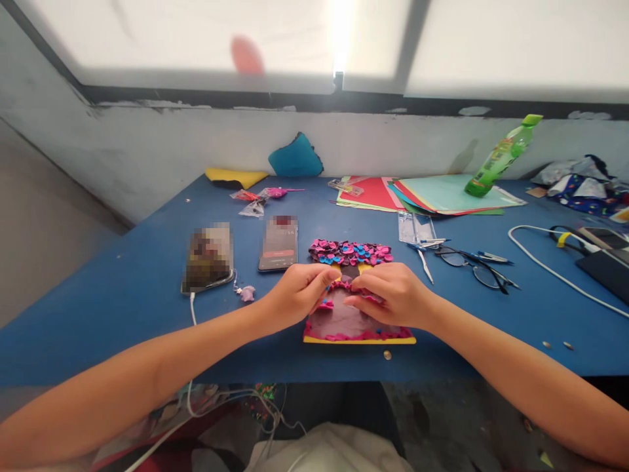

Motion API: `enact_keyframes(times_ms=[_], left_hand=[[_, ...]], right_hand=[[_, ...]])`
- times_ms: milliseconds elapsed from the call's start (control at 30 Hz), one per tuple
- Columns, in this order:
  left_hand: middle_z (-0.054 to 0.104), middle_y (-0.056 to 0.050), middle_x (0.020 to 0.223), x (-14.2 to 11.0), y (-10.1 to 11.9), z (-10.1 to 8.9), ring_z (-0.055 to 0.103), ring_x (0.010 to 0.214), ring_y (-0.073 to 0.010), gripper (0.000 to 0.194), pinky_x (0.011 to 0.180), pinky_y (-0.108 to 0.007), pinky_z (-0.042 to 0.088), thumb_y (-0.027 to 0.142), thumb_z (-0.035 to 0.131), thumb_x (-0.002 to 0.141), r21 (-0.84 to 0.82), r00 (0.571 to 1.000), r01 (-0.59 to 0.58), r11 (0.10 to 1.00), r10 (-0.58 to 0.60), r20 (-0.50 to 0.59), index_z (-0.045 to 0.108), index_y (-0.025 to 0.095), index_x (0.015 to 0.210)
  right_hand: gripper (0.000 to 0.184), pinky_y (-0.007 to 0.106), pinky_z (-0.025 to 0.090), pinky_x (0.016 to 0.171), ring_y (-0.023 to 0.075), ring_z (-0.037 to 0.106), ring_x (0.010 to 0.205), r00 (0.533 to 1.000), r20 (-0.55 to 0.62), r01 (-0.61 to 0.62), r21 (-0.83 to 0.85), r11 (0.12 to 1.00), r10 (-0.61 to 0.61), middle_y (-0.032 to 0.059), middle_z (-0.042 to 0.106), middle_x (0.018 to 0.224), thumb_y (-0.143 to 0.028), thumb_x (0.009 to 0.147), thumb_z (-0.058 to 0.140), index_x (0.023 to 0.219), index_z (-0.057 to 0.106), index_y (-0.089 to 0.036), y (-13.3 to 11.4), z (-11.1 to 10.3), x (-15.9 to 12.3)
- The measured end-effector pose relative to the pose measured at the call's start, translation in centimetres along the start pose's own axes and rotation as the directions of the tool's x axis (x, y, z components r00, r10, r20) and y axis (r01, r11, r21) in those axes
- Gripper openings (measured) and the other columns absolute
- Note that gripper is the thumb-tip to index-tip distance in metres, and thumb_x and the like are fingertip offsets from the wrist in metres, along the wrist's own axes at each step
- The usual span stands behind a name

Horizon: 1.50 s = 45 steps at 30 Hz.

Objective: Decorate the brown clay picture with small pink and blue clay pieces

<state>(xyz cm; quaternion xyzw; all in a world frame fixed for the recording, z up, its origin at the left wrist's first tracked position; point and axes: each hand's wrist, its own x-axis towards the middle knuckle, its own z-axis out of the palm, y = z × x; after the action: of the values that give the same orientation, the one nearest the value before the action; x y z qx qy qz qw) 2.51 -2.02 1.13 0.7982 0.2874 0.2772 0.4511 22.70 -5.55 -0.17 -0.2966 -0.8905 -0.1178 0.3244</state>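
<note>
A craft picture (339, 321) with a yellow edge lies flat near the front of the blue table. Small pink, blue and dark purple petal-like pieces (351, 252) crowd its far end, and a crimson border runs along its near edge. My left hand (305, 288) is over the picture's left side, thumb and fingertips pinched together; whatever is in them is hidden. Over the right side, my right hand (393, 292) has its fingers curled toward the thumb, and their contents cannot be made out. Crimson pieces (343, 284) show on the picture between the hands.
Left of the picture lie two phones (278, 244), one on a white cable (192, 308). Glasses (474, 267) and pens (494, 257) lie to the right. Coloured sheets (366, 195) and a tilted green bottle (504, 157) are at the back.
</note>
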Motion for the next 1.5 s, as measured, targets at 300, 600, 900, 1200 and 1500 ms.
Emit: enact_keyframes(times_ms=[300, 600, 900, 1200, 1500], left_hand=[[0.057, 0.002, 0.059, 0.1, -0.3, 0.6, 0.053, 0.053, -0.0094, 0.016, 0.050, -0.019, 0.042, 0.031, 0.059, 0.077, -0.126, 0.997, 0.072, 0.989, -0.067, 0.048, 0.057, 0.015, 0.076], [0.072, -0.005, 0.076, 0.0, -0.2, 0.5, 0.054, 0.047, -0.0074, 0.024, 0.046, -0.017, 0.046, 0.022, 0.043, 0.087, -0.101, 0.989, 0.068, 0.993, -0.053, 0.137, 0.065, 0.013, 0.086], [0.071, -0.004, 0.073, 0.0, -0.1, 0.7, 0.059, 0.052, -0.0084, 0.013, 0.048, -0.017, 0.045, 0.028, 0.052, 0.085, -0.282, 0.981, 0.137, 0.950, -0.091, 0.171, 0.049, 0.017, 0.079], [0.070, -0.005, 0.069, -0.3, 0.0, 0.3, 0.061, 0.055, -0.0092, 0.022, 0.043, -0.016, 0.039, 0.032, 0.054, 0.089, -0.312, 0.966, 0.099, 0.945, -0.017, 0.257, 0.047, 0.016, 0.075], [0.066, -0.004, 0.068, -0.5, 1.1, -0.4, 0.060, 0.061, -0.0110, 0.026, 0.056, -0.022, 0.049, 0.037, 0.049, 0.093, -0.196, 0.969, -0.028, 0.980, 0.075, 0.237, 0.052, 0.015, 0.078]], right_hand=[[0.037, 0.023, 0.029, 0.047, 0.0088, 0.041, 0.044, 0.998, -0.004, 0.055, -0.022, 0.998, -0.055, -0.0029, 0.050, 0.048, -0.032, 0.095, 0.046, 0.060, 0.048, -0.018, -0.2, -0.2, 0.3], [0.009, 0.021, 0.041, 0.054, 0.0098, 0.053, 0.058, 0.996, -0.085, 0.036, -0.020, 0.999, -0.037, 0.0026, 0.063, 0.071, -0.021, 0.094, 0.050, 0.090, 0.056, -0.016, -0.3, -0.2, 0.3], [0.018, 0.022, 0.046, 0.059, 0.0101, 0.057, 0.065, 0.978, -0.165, 0.130, -0.007, 0.992, -0.129, 0.0062, 0.064, 0.078, -0.010, 0.093, 0.045, 0.103, 0.060, -0.012, -0.6, -0.3, 0.2], [0.019, 0.022, 0.045, 0.054, 0.0105, 0.057, 0.060, 0.979, -0.177, 0.101, 0.015, 0.995, -0.097, 0.0064, 0.063, 0.073, -0.014, 0.095, 0.043, 0.090, 0.062, -0.013, -1.6, -0.8, 0.5], [0.011, 0.023, 0.044, 0.055, 0.0128, 0.053, 0.062, 0.982, -0.177, 0.066, 0.010, 0.998, -0.063, 0.0057, 0.061, 0.071, -0.013, 0.093, 0.042, 0.089, 0.053, -0.015, -1.7, -0.9, 0.4]])
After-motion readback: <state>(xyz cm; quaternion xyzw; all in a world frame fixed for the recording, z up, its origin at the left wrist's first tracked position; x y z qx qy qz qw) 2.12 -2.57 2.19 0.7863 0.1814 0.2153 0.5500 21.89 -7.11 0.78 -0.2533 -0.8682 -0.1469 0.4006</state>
